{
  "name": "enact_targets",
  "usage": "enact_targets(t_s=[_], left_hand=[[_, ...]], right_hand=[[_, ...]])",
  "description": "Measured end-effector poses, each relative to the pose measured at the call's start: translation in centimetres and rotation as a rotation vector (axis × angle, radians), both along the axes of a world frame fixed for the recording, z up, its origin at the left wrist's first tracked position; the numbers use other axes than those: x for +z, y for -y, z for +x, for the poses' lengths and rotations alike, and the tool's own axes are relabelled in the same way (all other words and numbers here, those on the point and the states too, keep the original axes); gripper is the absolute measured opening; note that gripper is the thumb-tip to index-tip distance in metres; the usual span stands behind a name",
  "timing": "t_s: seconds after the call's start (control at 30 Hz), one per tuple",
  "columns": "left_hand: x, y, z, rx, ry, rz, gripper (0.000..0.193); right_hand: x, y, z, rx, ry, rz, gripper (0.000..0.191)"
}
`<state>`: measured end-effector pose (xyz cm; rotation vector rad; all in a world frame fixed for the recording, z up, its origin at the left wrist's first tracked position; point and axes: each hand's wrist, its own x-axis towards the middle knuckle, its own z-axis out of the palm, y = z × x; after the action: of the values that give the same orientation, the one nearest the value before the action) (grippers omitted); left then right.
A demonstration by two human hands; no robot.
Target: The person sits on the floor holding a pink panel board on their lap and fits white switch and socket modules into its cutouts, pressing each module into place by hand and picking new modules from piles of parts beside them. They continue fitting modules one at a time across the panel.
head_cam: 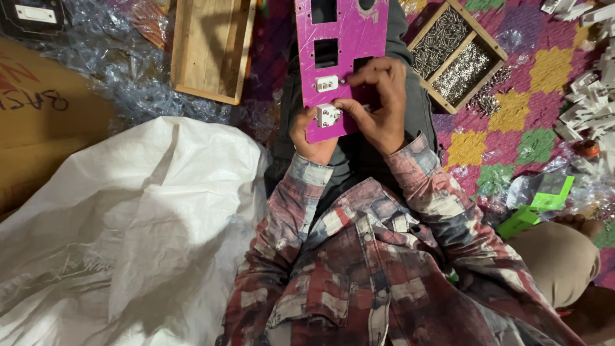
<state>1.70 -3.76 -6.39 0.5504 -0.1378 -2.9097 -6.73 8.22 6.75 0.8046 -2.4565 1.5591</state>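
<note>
Panel [343, 38]: magenta board over my lap, rectangular cutouts above, two white sockets [327, 99] fitted low. My left hand [311, 138] clamps its bottom edge; my right hand [378, 102] pinches closed beside the sockets.

We see a small home-type workshop for assembling electric boards, w/ work done on the floor. A wooden tray [458, 54] w/ two compartments holds screws, and a pile of white plastic parts [589, 96] lies at the right edge. A colourful patchwork mat [506, 122] covers the floor. Around us are a cardboard box [45, 122], a big white sack [147, 224] and crumpled clear plastic wrap [122, 70].
</note>
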Motion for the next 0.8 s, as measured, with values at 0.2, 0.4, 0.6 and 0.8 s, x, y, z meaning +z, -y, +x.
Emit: enact_targets(t_s=[0.2,0.4,0.6,0.8], left_hand=[[0.3,0.0,0.1,-0.001,-0.028,-0.024,0.029],[0.1,0.0,-0.2,0.012,-0.043,-0.04,0.034],[0.8,0.1,0.0,-0.023,-0.124,-0.089,0.036],[0.9,0.1,0.0,-0.038,-0.082,-0.123,0.039]], right_hand=[[0.2,-0.1,-0.1,0.027,-0.058,0.026,0.03],[0.1,0.0,-0.1,0.001,0.027,-0.006,0.031],[0.3,0.0,0.2,-0.009,0.014,0.023,0.016],[0.1,0.6,0.0,-0.054,-0.085,0.017,0.013]])
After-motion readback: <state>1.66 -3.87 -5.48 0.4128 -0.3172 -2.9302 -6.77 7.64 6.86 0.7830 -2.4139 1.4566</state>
